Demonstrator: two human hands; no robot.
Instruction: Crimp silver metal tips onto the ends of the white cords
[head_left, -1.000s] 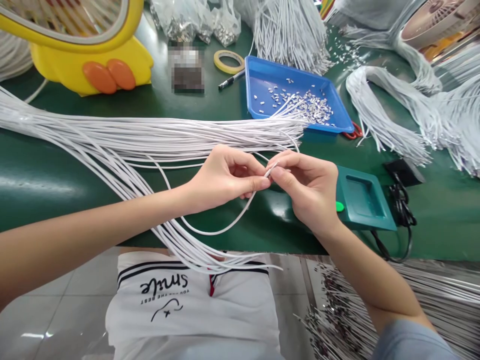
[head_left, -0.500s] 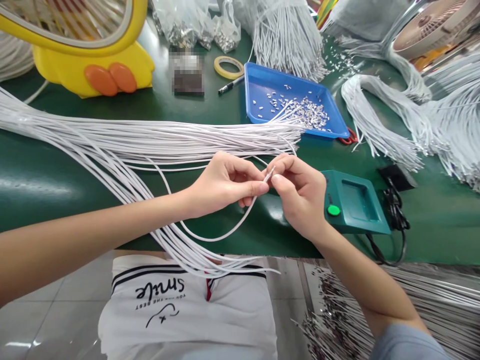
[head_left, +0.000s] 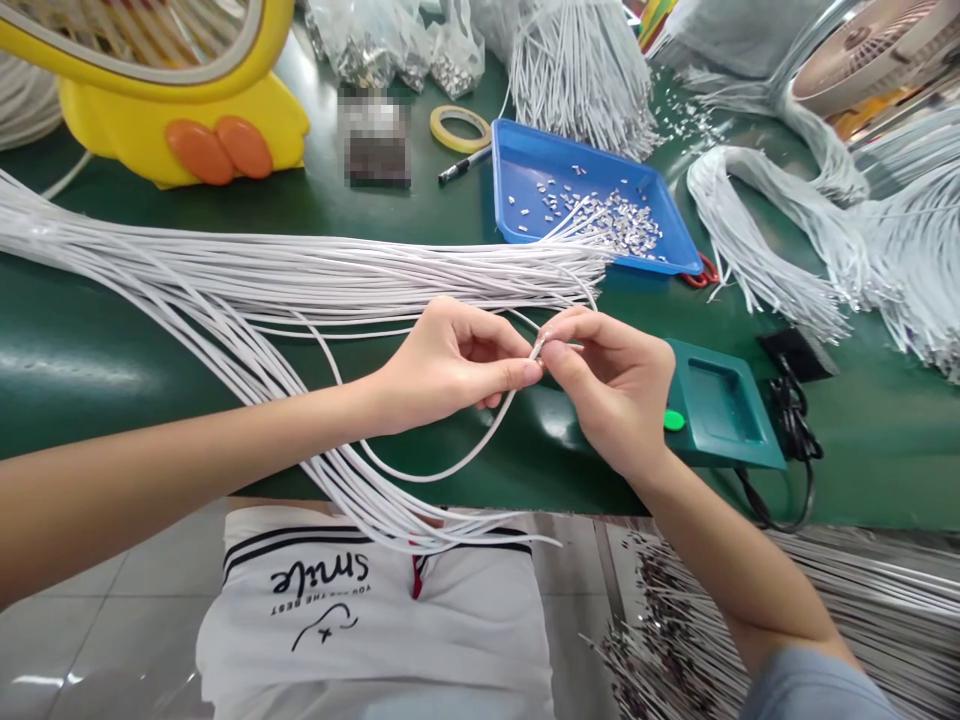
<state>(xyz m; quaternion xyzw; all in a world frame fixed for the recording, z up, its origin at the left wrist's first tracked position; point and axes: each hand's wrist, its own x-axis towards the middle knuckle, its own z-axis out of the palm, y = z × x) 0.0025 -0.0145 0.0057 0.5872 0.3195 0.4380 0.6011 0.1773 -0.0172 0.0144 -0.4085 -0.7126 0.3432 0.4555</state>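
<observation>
One white cable point(head_left: 480, 447) loops up from the loose strands on the left to my fingers. My left hand point(head_left: 459, 360) pinches it just below its end, between thumb and forefinger. Thumb and forefinger of my right hand point(head_left: 607, 385) close on the tip of the same cable, touching the left fingertips. The tip itself is mostly covered by the fingers. Behind my hands lies a thick bundle of white cables point(head_left: 337, 275), its ends reaching the front of a blue tray point(head_left: 517, 165). Small silvery metal pieces point(head_left: 626, 225) are scattered in the tray.
A green device point(head_left: 724, 400) with a black cord stands right of my right hand. Yellow tape point(head_left: 460, 130), a pen point(head_left: 465, 163) and a yellow fan point(head_left: 187, 130) are at the back. More cable bundles point(head_left: 780, 235) lie at right. Some strands hang over the table's front edge.
My right hand has shifted slightly right and its fingers now close over the cable tip, which showed between the hands before. The left hand has barely moved.
</observation>
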